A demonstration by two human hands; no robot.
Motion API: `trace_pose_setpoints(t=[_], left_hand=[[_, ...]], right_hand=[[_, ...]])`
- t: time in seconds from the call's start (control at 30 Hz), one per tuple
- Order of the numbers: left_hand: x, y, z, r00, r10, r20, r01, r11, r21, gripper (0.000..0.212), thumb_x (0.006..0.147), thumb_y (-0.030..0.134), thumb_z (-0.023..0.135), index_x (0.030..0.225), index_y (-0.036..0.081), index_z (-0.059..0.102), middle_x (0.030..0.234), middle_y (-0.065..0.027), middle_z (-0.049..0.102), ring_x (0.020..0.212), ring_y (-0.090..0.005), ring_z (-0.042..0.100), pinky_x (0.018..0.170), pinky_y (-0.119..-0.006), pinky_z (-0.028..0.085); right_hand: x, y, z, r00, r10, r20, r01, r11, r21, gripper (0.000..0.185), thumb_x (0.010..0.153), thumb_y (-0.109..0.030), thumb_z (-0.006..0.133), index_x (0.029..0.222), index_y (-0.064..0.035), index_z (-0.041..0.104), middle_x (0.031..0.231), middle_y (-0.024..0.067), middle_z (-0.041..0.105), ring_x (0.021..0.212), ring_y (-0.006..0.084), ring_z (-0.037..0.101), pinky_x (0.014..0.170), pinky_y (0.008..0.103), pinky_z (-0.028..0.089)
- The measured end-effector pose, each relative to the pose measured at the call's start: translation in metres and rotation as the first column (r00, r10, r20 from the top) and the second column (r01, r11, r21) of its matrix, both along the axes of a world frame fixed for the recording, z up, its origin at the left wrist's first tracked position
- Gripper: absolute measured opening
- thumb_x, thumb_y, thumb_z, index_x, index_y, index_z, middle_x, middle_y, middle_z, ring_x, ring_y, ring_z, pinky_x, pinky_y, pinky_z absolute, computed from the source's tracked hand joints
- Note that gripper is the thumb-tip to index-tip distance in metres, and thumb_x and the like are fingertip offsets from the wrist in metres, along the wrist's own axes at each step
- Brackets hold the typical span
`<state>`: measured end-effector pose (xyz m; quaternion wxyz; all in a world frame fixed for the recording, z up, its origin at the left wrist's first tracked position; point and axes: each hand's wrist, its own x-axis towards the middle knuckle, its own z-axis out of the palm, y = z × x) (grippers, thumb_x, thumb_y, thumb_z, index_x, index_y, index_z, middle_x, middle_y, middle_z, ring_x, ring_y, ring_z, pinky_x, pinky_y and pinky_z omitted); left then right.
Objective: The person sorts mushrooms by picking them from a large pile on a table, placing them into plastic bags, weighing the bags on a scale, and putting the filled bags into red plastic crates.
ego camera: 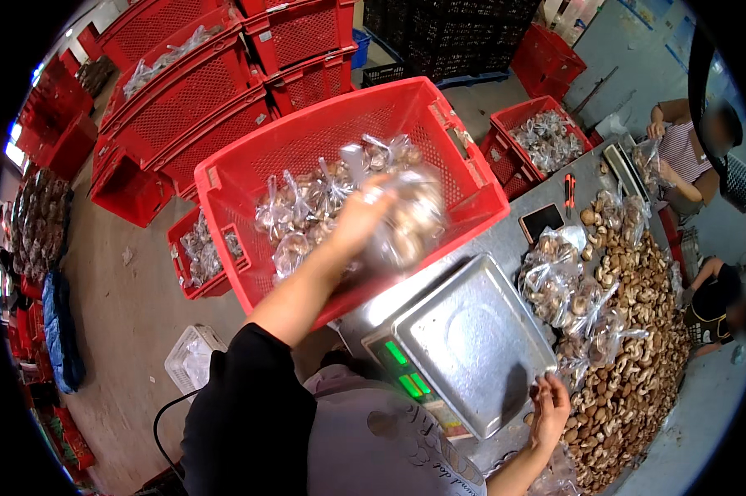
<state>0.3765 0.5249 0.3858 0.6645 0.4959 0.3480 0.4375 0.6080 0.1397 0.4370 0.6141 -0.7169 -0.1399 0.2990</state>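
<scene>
My left hand (364,214) reaches over a large red plastic crate (261,149) and grips a clear plastic bag of mushrooms (413,217), blurred by motion. Below it in the crate lie several tied clear bags of mushrooms (292,254). A digital weighing scale with a bare steel pan (472,341) and lit green displays (404,369) stands before me. At the pan's near right corner is my right hand (550,403), fingers slightly bent and apart, holding nothing I can see. Several more tied mushroom bags (553,279) rest on the metal table right of the scale.
Loose mushrooms (633,347) form a big heap on the right. A phone (541,222) and a red-and-black tool (569,191) lie near the crate. Two people (683,149) work across the table. Red crates (193,93) are stacked behind; a white basket (193,353) stands on the floor.
</scene>
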Motion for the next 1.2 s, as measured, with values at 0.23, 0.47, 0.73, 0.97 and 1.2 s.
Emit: trace_pose_setpoints(t=[0.23, 0.47, 0.73, 0.97, 1.2], left_hand=[[-0.012, 0.164, -0.194, 0.660, 0.414, -0.627, -0.292, 0.910, 0.293, 0.038, 0.079, 0.015, 0.055, 0.112, -0.001, 0.048, 0.106, -0.0210, 0.053, 0.098, -0.0311, 0.051, 0.086, -0.036, 0.038], [-0.018, 0.179, -0.293, 0.051, 0.357, -0.933, 0.568, 0.758, 0.321, 0.037, 0.077, 0.021, 0.049, 0.109, 0.003, 0.051, 0.105, -0.0177, 0.055, 0.098, -0.0298, 0.050, 0.085, -0.040, 0.037], [-0.053, 0.120, -0.157, 0.904, -0.071, -0.421, -0.017, 0.979, -0.202, 0.042, 0.077, 0.012, 0.054, 0.117, 0.010, 0.041, 0.092, -0.0039, 0.051, 0.076, -0.0169, 0.052, 0.060, -0.029, 0.044], [0.097, -0.044, 0.014, 0.919, -0.316, -0.238, 0.347, 0.933, 0.099, 0.027, 0.085, 0.013, 0.052, 0.110, 0.003, 0.047, 0.097, -0.0035, 0.053, 0.072, -0.0071, 0.048, 0.058, -0.018, 0.036], [0.148, -0.188, 0.085, 0.735, -0.571, -0.366, 0.677, 0.634, 0.374, 0.021, 0.083, 0.005, 0.051, 0.104, 0.003, 0.051, 0.093, -0.0023, 0.052, 0.083, -0.0092, 0.049, 0.075, -0.022, 0.040]], right_hand=[[0.000, -0.028, -0.026, 0.984, -0.153, -0.093, 0.143, 0.984, -0.104, 0.023, 0.083, -0.009, 0.056, 0.102, 0.0027, 0.052, 0.088, 0.0092, 0.059, 0.078, 0.0156, 0.056, 0.072, 0.0268, 0.047], [-0.036, -0.104, -0.018, 0.992, -0.126, -0.006, 0.116, 0.929, -0.350, 0.027, 0.082, -0.008, 0.055, 0.107, 0.0021, 0.051, 0.090, 0.0052, 0.057, 0.083, 0.0144, 0.054, 0.078, 0.0259, 0.043], [-0.079, -0.382, -0.040, 0.245, -0.904, 0.351, 0.967, 0.254, -0.021, 0.041, 0.077, 0.000, 0.054, 0.116, 0.0017, 0.042, 0.098, 0.0064, 0.053, 0.080, 0.0122, 0.050, 0.069, 0.0241, 0.042], [-0.019, -0.362, -0.045, 0.340, -0.519, 0.784, 0.940, 0.221, -0.261, 0.095, 0.056, -0.021, 0.075, 0.132, -0.0030, 0.020, 0.130, 0.0233, 0.025, 0.121, 0.0363, 0.026, 0.100, 0.0412, 0.023], [0.088, -0.383, -0.001, 0.316, 0.014, 0.949, 0.949, 0.006, -0.316, 0.087, 0.062, -0.024, 0.071, 0.132, -0.0089, 0.023, 0.127, 0.0185, 0.034, 0.118, 0.0365, 0.029, 0.097, 0.0415, 0.026]])
